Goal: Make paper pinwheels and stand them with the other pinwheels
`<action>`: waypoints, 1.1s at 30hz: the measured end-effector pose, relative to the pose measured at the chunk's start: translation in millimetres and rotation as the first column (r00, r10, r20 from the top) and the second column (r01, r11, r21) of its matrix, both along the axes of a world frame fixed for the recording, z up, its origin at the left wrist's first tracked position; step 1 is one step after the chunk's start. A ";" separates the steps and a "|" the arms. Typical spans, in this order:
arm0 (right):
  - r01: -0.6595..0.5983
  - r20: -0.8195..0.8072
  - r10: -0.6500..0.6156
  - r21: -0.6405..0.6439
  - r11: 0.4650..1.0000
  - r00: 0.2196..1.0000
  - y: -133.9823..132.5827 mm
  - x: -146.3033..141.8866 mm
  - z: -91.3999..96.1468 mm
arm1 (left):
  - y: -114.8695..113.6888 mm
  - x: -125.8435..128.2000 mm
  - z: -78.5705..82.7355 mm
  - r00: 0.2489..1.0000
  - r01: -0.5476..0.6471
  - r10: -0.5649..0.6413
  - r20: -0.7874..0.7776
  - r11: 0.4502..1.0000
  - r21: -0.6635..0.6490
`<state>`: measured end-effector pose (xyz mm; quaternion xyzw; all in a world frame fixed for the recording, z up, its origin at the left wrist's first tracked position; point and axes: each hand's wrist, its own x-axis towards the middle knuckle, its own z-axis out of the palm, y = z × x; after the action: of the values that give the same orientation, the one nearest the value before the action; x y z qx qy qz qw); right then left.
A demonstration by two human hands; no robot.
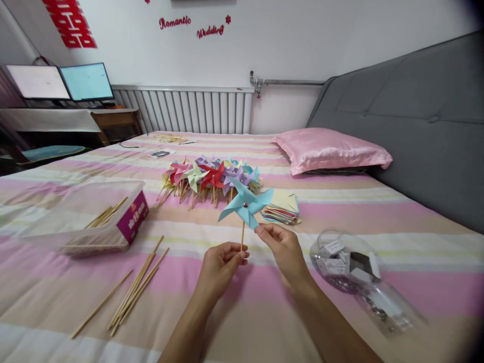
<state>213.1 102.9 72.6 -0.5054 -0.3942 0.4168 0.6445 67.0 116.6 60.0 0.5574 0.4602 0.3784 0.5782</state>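
A light blue paper pinwheel (247,203) on a thin wooden stick stands upright between my hands, a small pin at its centre. My left hand (223,262) pinches the stick low down, fingers closed round it. With thumb and fingertips, my right hand (282,247) grips the lower right blade of the same pinwheel. Just behind it, a cluster of finished pinwheels (214,176) in red, purple, green, pink and blue rests on the bed. To the right of the cluster lies a stack of coloured paper squares (282,206).
A clear plastic box (132,217) with sticks inside sits left; several loose sticks (138,287) lie before it. On the right are a round clear container (340,262) with small boxes and a clear bag (391,307). A pink pillow (333,148) lies by the grey headboard (416,111).
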 end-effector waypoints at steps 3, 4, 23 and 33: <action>0.060 0.003 -0.060 0.012 0.998 0.998 1.1 0.9 0.1 | 0.5 -0.4 -2.5 1.000 -0.006 0.006 0.006 1.000 0.004; 0.075 0.002 -0.075 0.013 0.997 0.997 1.1 0.9 0.8 | 0.9 -0.4 -3.2 1.000 -0.008 0.008 0.005 1.000 0.006; -0.121 0.568 0.176 -0.133 0.984 0.804 5.9 -27.6 -63.7 | 37.6 -59.3 -18.6 0.789 -0.569 0.612 -0.051 0.760 0.315; -0.173 0.578 0.204 -0.108 0.979 0.790 -0.1 -21.6 -59.7 | 93.0 -97.3 63.1 0.483 -0.478 0.732 -0.480 0.680 0.556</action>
<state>191.5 102.8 12.9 -0.5831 -0.6117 0.3124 0.4339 -30.4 209.7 123.1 0.5429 0.7292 0.4072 0.0877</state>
